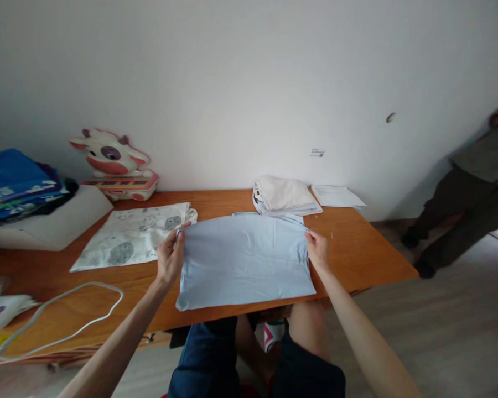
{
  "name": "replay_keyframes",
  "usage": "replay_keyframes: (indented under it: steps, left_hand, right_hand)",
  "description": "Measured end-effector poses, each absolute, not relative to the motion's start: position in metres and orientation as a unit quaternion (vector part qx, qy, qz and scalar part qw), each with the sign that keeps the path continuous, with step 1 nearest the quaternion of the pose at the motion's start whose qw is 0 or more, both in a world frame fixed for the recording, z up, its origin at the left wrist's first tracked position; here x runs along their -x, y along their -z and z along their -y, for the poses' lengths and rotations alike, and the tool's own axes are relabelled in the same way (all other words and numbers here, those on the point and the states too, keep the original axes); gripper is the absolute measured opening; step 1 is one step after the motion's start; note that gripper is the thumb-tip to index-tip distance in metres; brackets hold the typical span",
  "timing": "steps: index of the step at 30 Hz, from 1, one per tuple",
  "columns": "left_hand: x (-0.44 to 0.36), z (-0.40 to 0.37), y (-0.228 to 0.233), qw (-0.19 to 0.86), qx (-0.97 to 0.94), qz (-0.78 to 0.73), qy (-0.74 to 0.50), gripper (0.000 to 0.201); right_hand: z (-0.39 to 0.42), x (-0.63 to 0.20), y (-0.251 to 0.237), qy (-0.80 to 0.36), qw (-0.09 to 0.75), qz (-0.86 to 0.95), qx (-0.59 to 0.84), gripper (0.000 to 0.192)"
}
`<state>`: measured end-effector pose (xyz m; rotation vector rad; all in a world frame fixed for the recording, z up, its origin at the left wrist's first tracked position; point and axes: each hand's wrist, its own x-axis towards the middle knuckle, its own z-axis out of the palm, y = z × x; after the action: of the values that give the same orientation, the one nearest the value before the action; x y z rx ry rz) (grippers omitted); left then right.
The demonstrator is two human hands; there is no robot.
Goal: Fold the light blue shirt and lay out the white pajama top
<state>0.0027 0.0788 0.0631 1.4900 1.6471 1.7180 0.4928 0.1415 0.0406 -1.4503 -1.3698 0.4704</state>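
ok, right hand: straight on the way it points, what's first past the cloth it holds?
Likely the folded white cloth, beyond the light blue cloth that the right hand pinches. Height is hard to judge, so it might clear that and meet the wall instead.

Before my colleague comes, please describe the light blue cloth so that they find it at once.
At the near edge of the wooden table, look between the left hand and the right hand. The light blue cloth spreads there, gripped at both sides. Its plain blue separates it from the grey-spotted cloth and the whitish folded bundle.
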Motion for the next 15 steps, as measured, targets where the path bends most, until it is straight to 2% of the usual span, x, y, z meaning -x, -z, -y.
replay_keyframes:
  steps: [6, 10, 13, 15]
  left_hand:
    - [-0.008, 0.031, -0.088, 0.407, -0.382, -0.484, -0.674, 0.038]
    - [0.001, 0.121, -0.085, 0.473, -0.329, -0.497, -0.649, 0.027]
    - [0.012, 0.174, -0.074, 0.51, -0.388, -0.539, -0.547, 0.035]
    - [0.016, 0.199, -0.064, 0.527, -0.428, -0.56, -0.474, 0.045]
  right_hand:
    - [-0.061, -0.499, -0.051, -0.237, 0.638, 0.484, 0.551, 0.038]
    - [0.032, -0.522, -0.051, -0.316, 0.694, 0.404, 0.505, 0.029]
    - [0.112, -0.544, -0.052, -0.401, 0.664, 0.387, 0.499, 0.021]
    - [0.156, -0.556, -0.053, -0.4, 0.617, 0.433, 0.521, 0.02]
